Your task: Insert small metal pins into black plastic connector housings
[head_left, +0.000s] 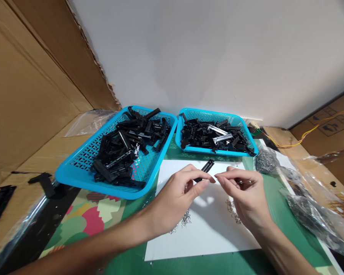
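Over a white sheet (195, 240), my left hand (180, 191) is closed, its thumb and index finger drawn together. Facing it, my right hand (243, 191) is closed in a pinch, the fingertips almost meeting those of the left. Whatever is between the fingertips is too small to make out. Just behind my left index finger shows a slim black plastic part (208, 167); whether it is held or lies on the sheet I cannot tell. Small thin metal pieces (186, 218) lie below my left hand, and more small wire-like pieces (232, 210) beside my right wrist, partly hidden.
Two blue baskets, a left one (103, 192) and a right one (215, 151), hold many black plastic parts. At right are plastic bags of small metal pieces (266, 160) and a yellow cable (306, 133). Loose black parts (1, 202) lie far left, near cardboard (31, 76).
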Demonstrator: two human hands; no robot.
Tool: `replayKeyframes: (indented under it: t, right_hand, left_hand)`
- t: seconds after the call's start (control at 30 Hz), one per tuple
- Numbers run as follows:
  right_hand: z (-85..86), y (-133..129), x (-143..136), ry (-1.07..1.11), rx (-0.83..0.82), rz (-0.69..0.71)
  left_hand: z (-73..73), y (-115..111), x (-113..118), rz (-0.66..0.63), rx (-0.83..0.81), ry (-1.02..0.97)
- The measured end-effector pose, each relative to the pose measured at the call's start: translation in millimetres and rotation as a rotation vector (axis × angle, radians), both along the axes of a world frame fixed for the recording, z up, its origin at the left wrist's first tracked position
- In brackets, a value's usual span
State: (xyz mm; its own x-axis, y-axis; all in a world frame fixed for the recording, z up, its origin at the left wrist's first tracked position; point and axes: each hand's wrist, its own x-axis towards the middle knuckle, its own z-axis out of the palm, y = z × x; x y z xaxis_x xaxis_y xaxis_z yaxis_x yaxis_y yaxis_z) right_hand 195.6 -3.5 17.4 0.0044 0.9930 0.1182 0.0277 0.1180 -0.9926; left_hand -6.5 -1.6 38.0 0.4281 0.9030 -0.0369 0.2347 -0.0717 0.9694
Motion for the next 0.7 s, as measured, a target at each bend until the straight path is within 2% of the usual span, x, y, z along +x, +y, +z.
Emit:
replayKeyframes:
  t: [0.17, 0.43, 0.5, 0.6, 0.7]
  right_hand:
    - [-4.8, -4, -9, 0.054, -0.112, 0.036]
    - [-2.3, 3, 5, -0.025, -0.223, 0.191]
    - [-0.6, 7, 12, -0.032, -0.240, 0.177]
    - [1.7, 12, 22, -0.066, -0.258, 0.086]
    - [2.6, 17, 29, -0.128, -0.307, 0.050]
  left_hand:
    - [1.8, -2, 3, -0.008, -0.037, -0.075]
    - [3.6, -3, -1, 0.019, 0.048, 0.103]
    - [1.6, -3, -1, 0.004, 0.059, 0.155]
    - [-2.2, -3, -2, -0.031, 0.087, 0.201]
    - [-7.7, -3, -1, -0.037, 0.048, 0.274]
